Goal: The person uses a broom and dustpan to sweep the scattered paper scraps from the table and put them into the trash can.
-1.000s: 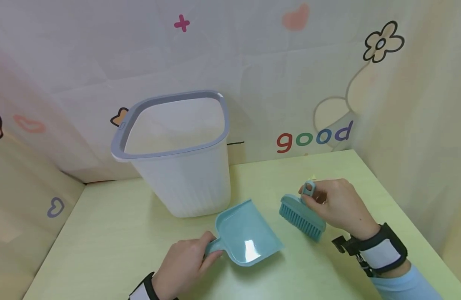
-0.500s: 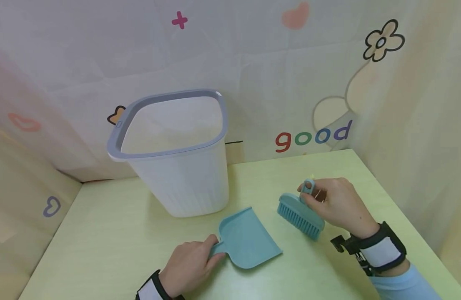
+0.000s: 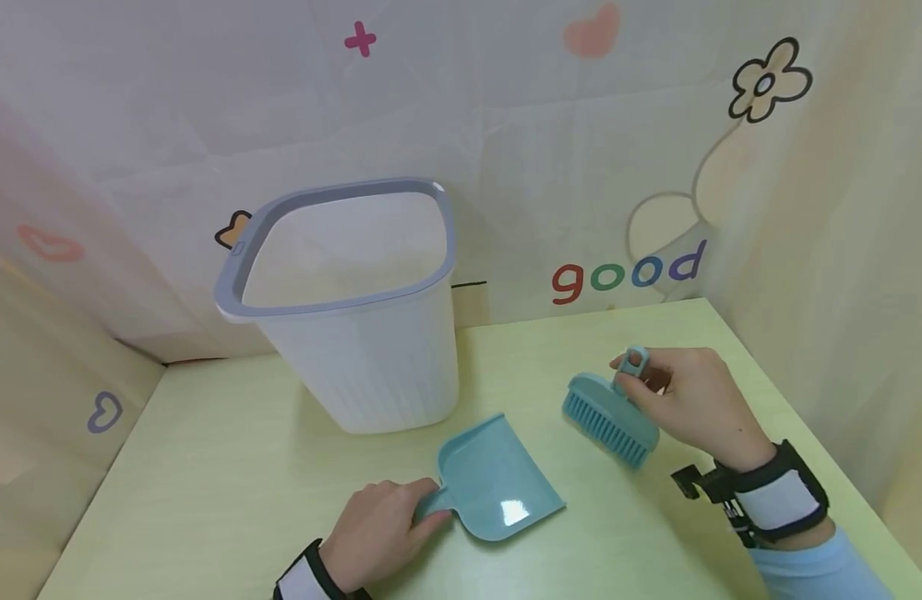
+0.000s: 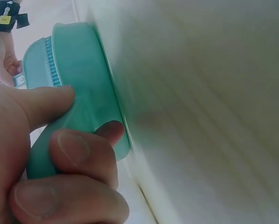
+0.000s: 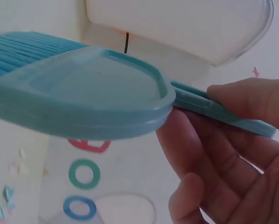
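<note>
My left hand (image 3: 382, 529) grips the short handle of a light-blue dustpan (image 3: 498, 479), whose flat lip points right. In the left wrist view the underside of the dustpan (image 4: 81, 56) lies close along the table, thumb and curled fingers around its handle. To the right, my right hand (image 3: 694, 400) pinches the looped handle of a matching hand brush (image 3: 613, 417). Its bristles face down and toward me, a little way from the dustpan's lip. Seen from the right wrist, the thumb presses on the handle of the brush (image 5: 97, 88) while the fingers support it from below.
A tall white bin (image 3: 371, 358) with a grey-blue rim stands behind the dustpan, against a printed curtain (image 3: 506, 167). Small coloured scraps (image 5: 8, 198) lie on the table, seen past the brush in the right wrist view. The pale table (image 3: 206, 467) meets side curtains at both edges.
The dustpan has come down flatter toward the table and slightly nearer to me. In the last half second the right hand has lifted the brush a little up and to the right.
</note>
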Tool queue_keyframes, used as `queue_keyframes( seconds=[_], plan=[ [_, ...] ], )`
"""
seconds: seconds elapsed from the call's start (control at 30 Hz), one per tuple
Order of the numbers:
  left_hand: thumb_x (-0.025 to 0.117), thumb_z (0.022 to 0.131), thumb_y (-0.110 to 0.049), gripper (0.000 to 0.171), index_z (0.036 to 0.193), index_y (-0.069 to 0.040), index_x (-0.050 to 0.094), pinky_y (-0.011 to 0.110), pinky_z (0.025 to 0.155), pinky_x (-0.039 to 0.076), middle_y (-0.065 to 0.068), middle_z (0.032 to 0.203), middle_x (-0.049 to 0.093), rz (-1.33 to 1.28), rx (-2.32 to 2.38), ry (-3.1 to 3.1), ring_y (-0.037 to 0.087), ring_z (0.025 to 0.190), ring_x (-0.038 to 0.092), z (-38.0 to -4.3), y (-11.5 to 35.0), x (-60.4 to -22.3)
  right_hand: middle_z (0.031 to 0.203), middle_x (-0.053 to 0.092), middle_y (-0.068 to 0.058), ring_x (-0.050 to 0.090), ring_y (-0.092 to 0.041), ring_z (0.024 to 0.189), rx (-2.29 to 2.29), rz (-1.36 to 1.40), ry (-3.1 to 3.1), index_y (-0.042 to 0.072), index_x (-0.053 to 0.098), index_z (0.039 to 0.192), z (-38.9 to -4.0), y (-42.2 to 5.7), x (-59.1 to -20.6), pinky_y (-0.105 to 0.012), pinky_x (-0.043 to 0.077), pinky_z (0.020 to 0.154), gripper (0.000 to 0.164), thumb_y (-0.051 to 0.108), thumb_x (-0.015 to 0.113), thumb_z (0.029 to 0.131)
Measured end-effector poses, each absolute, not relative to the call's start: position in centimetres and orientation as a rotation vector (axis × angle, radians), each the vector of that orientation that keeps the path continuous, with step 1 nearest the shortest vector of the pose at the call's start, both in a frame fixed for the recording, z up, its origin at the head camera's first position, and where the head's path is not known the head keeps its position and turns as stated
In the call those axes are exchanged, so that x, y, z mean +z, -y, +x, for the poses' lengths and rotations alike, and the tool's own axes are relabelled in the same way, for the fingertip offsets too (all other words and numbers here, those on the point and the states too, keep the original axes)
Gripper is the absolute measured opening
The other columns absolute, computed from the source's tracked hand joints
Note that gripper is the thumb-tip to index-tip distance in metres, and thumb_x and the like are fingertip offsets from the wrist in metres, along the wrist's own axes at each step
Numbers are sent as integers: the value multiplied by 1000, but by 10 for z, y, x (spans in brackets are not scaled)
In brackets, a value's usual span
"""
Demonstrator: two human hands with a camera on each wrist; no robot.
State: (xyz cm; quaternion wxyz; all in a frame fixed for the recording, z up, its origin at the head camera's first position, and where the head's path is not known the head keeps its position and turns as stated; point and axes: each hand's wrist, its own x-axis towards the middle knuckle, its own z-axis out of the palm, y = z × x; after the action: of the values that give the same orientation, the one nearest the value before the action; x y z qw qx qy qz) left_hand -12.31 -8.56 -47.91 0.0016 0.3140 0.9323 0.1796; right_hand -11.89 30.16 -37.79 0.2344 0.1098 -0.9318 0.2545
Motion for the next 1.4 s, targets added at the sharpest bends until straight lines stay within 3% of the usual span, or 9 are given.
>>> queue_keyframes(
  seconds=[0.1,0.3,0.43,0.6,0.77,0.87,1.03,1.27,1.4],
  plan=[
    [70,97,-45,35,75,-25,50,22,47,22,-15,60,26,978,578,-2919,-1,52,33,-124,85,-479,73,76,-1,61,-6,58,645,226,2491,9,82,100,-119,-314,-372,-22,41,48,13,13,79,88],
    [69,97,-46,34,77,-25,52,22,47,21,-15,60,25,974,588,-2920,-1,52,31,-122,86,-478,74,75,-19,71,-33,57,485,88,2382,0,80,102,-117,-349,-368,-16,34,44,20,11,79,85],
    [70,97,-45,33,77,-24,52,22,47,20,-14,60,25,979,586,-2911,-1,52,30,-122,85,-478,78,74,-27,71,-43,60,386,4,2364,-7,78,101,-118,-375,-373,-18,28,41,23,9,76,85],
    [71,97,-43,33,77,-25,52,22,47,20,-14,60,25,963,577,-2897,-1,51,30,-122,84,-478,72,73,-24,61,-32,47,282,-64,2416,-6,77,83,-120,-394,-382,-30,25,40,16,9,74,83],
    [71,97,-44,33,77,-24,53,22,47,19,-14,60,24,961,566,-2905,-1,51,30,-121,85,-478,54,61,-8,45,-18,45,210,-51,2515,6,66,63,-122,-390,-387,-31,25,44,21,14,76,80],
    [71,97,-44,33,77,-24,53,22,47,19,-14,60,24,968,566,-2913,-1,51,30,-122,85,-477,53,56,2,44,-15,48,216,-9,2577,9,67,66,-125,-377,-388,-30,27,45,16,14,77,77],
    [71,97,-44,32,78,-24,54,22,47,19,-14,60,24,973,571,-2909,-1,51,30,-122,85,-478,57,62,2,47,-13,50,241,83,2610,5,78,83,-128,-346,-392,-29,30,44,12,11,78,73],
    [72,96,-43,32,78,-23,55,22,46,20,-14,58,25,987,572,-2921,-1,50,30,-123,85,-478,61,63,1,48,-14,51,206,182,2652,9,77,81,-124,-297,-399,-31,35,42,8,9,81,74],
    [72,96,-43,31,78,-23,56,22,47,19,-14,58,25,976,566,-2920,-1,50,30,-123,85,-478,59,55,1,43,-11,51,146,253,2662,8,71,76,-117,-261,-407,-28,34,43,11,9,82,75]
  ],
)
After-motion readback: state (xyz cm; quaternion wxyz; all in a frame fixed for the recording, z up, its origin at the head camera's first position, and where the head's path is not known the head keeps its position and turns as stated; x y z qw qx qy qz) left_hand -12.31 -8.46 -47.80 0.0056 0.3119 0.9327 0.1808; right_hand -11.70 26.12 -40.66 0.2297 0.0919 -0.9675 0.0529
